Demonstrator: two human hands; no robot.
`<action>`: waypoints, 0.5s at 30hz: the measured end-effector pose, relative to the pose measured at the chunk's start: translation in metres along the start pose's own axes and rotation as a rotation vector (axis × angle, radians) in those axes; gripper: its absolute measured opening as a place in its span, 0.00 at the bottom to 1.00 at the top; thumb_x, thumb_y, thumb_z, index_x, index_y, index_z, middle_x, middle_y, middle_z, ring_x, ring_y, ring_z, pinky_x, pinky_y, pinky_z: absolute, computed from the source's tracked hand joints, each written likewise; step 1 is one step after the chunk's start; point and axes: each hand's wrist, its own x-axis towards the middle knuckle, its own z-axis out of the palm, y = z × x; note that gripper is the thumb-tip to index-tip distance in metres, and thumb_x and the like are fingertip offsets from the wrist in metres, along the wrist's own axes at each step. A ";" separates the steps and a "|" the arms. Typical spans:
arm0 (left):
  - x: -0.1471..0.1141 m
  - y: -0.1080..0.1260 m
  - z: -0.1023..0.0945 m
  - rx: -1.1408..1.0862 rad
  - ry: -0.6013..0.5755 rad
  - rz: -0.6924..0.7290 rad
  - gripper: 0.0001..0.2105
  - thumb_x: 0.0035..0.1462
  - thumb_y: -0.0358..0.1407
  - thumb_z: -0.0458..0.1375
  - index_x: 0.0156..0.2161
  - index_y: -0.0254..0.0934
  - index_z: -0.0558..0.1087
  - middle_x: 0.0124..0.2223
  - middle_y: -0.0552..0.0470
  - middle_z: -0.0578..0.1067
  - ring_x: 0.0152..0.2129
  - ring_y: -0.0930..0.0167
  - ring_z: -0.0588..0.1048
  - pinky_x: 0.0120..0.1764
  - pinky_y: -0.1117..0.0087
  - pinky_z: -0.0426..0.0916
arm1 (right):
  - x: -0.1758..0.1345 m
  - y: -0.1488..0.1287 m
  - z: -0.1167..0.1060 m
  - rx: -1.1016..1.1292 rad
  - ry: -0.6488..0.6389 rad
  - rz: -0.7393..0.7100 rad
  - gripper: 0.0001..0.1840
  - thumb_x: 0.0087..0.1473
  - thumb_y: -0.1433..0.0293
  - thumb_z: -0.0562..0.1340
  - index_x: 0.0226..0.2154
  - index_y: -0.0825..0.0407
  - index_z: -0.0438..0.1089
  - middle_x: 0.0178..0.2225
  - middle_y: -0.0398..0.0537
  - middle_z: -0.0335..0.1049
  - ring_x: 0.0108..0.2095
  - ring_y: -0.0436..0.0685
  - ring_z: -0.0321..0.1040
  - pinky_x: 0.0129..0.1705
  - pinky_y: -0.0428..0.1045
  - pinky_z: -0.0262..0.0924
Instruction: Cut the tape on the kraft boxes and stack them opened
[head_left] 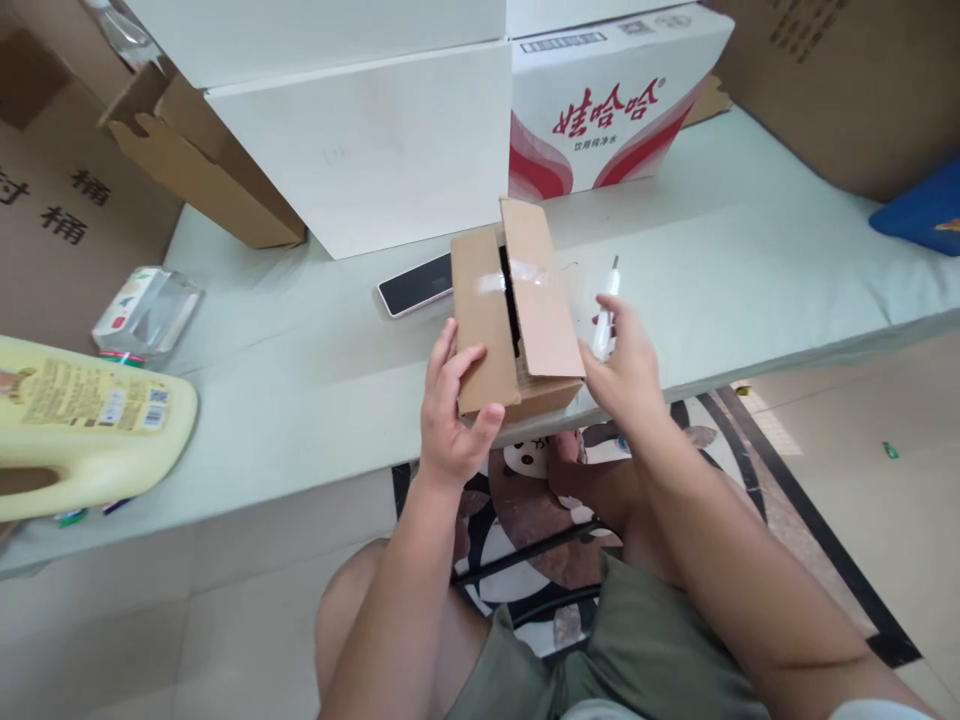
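A small brown cardboard box point(485, 330) stands near the table's front edge. Its two top flaps are partly raised, with a dark gap between them and torn clear tape across both. My left hand point(454, 420) grips the box's near left corner, fingers on the top and side, thumb at the front. At the box's right side, my right hand point(626, 365) has its fingers curled around a slim white utility knife point(607, 315) whose narrow metal tip points away from me. The right thumb is by the box's near right corner. Behind the box lies a dark-screened phone point(416, 285), partly hidden.
White cartons point(375, 150) and a red-and-white water carton point(600, 110) line the back of the table point(750, 250). To the left are a clear bottle point(154, 315) and a yellow jug point(97, 430). A blue object point(919, 210) sits at the right edge.
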 end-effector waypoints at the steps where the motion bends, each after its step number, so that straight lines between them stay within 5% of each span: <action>1: 0.000 -0.001 -0.001 0.000 0.010 0.003 0.30 0.65 0.60 0.53 0.61 0.40 0.68 0.71 0.32 0.62 0.69 0.51 0.63 0.65 0.46 0.64 | 0.002 0.005 0.003 -0.087 -0.084 0.067 0.35 0.54 0.61 0.65 0.62 0.55 0.64 0.54 0.64 0.71 0.56 0.70 0.70 0.58 0.66 0.66; 4: 0.000 -0.003 -0.005 0.027 0.033 -0.029 0.32 0.59 0.60 0.61 0.60 0.41 0.68 0.71 0.32 0.62 0.69 0.50 0.63 0.65 0.44 0.63 | 0.005 0.013 0.007 -0.274 -0.256 0.209 0.41 0.56 0.58 0.63 0.67 0.59 0.61 0.55 0.70 0.69 0.59 0.76 0.68 0.60 0.68 0.64; 7: -0.001 -0.004 -0.010 0.013 0.090 -0.095 0.30 0.58 0.57 0.63 0.58 0.41 0.69 0.69 0.35 0.65 0.67 0.52 0.66 0.62 0.49 0.68 | 0.004 0.015 0.008 -0.337 -0.265 0.219 0.35 0.57 0.58 0.62 0.64 0.56 0.68 0.60 0.71 0.65 0.62 0.78 0.64 0.62 0.71 0.60; 11: -0.002 -0.009 -0.020 -0.016 0.290 -0.205 0.27 0.59 0.59 0.60 0.52 0.40 0.73 0.55 0.42 0.76 0.53 0.59 0.77 0.49 0.60 0.75 | 0.005 0.018 0.007 -0.320 -0.191 0.140 0.17 0.57 0.62 0.61 0.42 0.51 0.83 0.62 0.63 0.67 0.65 0.78 0.60 0.64 0.75 0.55; 15: 0.002 -0.014 -0.027 -0.054 0.568 -0.404 0.23 0.62 0.57 0.57 0.47 0.39 0.72 0.41 0.49 0.75 0.39 0.66 0.77 0.41 0.65 0.73 | 0.002 0.017 0.010 -0.086 -0.349 -0.070 0.19 0.59 0.65 0.56 0.26 0.50 0.81 0.47 0.56 0.79 0.55 0.67 0.72 0.62 0.66 0.61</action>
